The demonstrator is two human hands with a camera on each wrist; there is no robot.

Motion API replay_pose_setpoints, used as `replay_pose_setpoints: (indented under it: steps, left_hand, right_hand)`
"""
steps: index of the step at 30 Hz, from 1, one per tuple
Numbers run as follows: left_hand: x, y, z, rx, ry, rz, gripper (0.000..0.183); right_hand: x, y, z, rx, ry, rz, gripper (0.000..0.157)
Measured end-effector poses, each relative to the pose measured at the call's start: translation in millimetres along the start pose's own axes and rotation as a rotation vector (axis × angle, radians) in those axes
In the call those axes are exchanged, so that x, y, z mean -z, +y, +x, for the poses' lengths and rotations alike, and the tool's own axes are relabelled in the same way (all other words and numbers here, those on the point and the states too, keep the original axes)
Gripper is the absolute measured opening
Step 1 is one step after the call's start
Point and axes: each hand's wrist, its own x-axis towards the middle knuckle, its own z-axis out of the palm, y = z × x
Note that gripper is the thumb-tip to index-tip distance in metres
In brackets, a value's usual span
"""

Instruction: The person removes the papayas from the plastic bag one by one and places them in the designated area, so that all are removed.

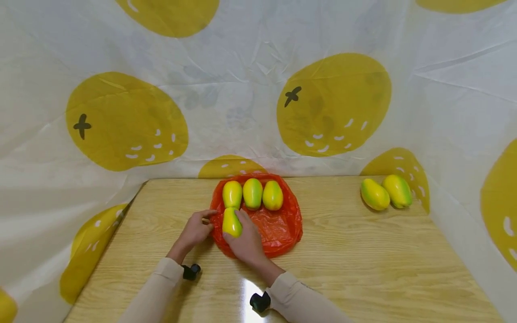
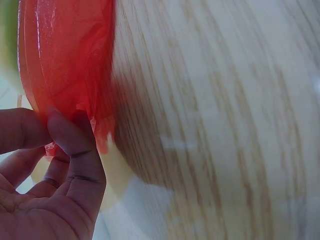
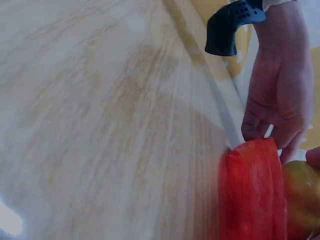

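A red plastic bag [image 1: 278, 226], its mouth spread wide, lies on the table. Three glossy yellow-green papayas [image 1: 252, 194] stand in a row along its far side. My right hand [image 1: 248, 240] grips another papaya [image 1: 232, 223] inside the bag's left part, just in front of the row's leftmost fruit. At the left rim, my left hand [image 1: 196, 231] pinches the bag's edge; the left wrist view shows thumb and fingers [image 2: 75, 145] closed on the red film [image 2: 70, 55]. In the right wrist view, the held papaya [image 3: 300, 197] shows beyond the bag wall [image 3: 255, 195].
Two more papayas [image 1: 374, 194] lie side by side at the table's far right. The wood-grain table [image 1: 355, 251] is bordered at the back and sides by a white cloth [image 1: 234, 112] printed with big yellow fruits. Each wrist wears a small black camera [image 1: 260, 302].
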Motion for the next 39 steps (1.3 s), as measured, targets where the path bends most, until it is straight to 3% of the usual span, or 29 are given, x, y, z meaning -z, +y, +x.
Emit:
replay_pose_setpoints:
  steps: [19,31,39]
  left_hand:
    - [0.3,-4.9,-0.8,0.048,-0.006,-0.009,0.052]
    - [-4.0,-1.1,0.5,0.034,-0.002,-0.036,0.053]
    - [-3.9,-1.4,-0.4,0.049,-0.010,-0.023,0.052]
  right_hand:
    - [34.0,0.0,-1.9,0.026,0.036,0.027,0.073]
    - [72.7,6.1,1.5,0.086,0.168,0.032,0.071]
    - [101.2,17.8,6.5,0.070,0.177,0.006,0.072]
